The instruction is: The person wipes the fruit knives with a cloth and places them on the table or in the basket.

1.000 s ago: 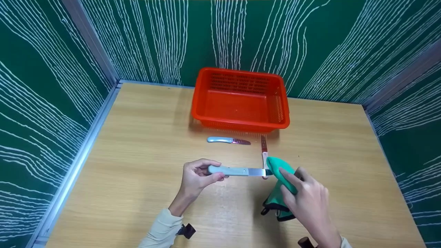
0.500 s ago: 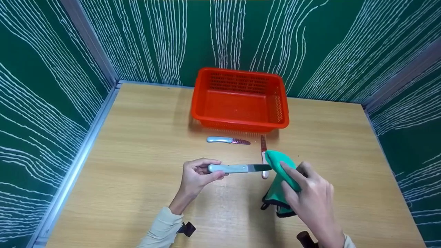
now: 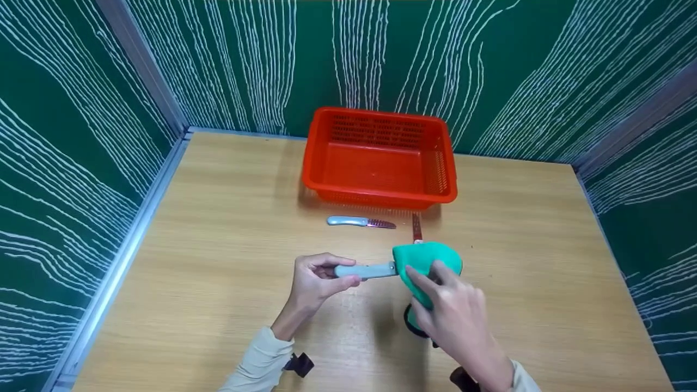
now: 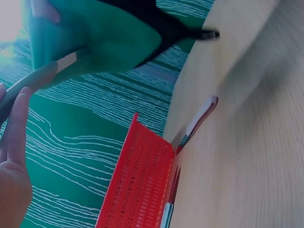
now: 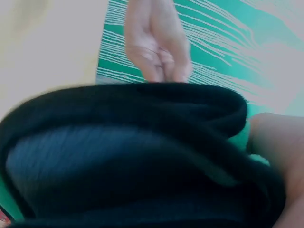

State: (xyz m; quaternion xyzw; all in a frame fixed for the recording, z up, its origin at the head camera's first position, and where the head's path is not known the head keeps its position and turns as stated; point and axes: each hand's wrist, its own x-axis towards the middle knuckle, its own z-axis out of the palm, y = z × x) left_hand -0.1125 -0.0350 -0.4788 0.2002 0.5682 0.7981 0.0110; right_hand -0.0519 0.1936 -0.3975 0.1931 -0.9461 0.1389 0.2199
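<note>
Grn cloth [image 3: 422, 255] shifted L onto knife [image 3: 367, 270]; blade [image 4: 66, 61] mostly hid, tip unseen.

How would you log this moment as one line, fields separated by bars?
left hand: grips knife | right hand: holds green fabric at blade | table: two more knives, red basket

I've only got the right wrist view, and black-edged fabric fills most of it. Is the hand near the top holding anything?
Observer: Yes, that left hand pinches a knife by its pale handle.
Operator: Is any metal bare?
Observer: A short strip of blade shows in the left wrist view; the green cloth hides the rest.
Operator: Any more like it around?
Observer: Two, on the table: a sideways knife and, to its right, an endwise knife with its blade toward the red basket.
</note>
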